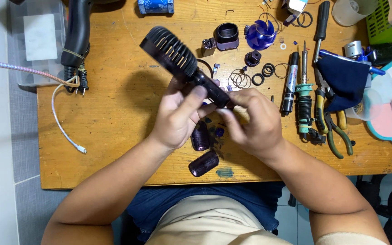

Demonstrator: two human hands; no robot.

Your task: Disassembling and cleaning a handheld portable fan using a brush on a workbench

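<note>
Above wooden table (114, 118): left hand (178, 119) fingers clamped on dark slotted device body (182, 63); right hand (252, 120) fingertips pinched at its lower end. Disassembly apparently underway; steady grip judged necessary. Below: two dark shell pieces (203, 152). Right: soldering iron (303, 97), pliers (334, 122).

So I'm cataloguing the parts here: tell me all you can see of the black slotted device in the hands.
The device is a dark, glossy, plastic-looking body: a wide rounded head with a row of parallel slots, narrowing to a slim handle. It is held tilted above the table, head up-left, handle down-right. The left hand grips the handle, thumb on top; the right hand pinches its lower end.
</note>
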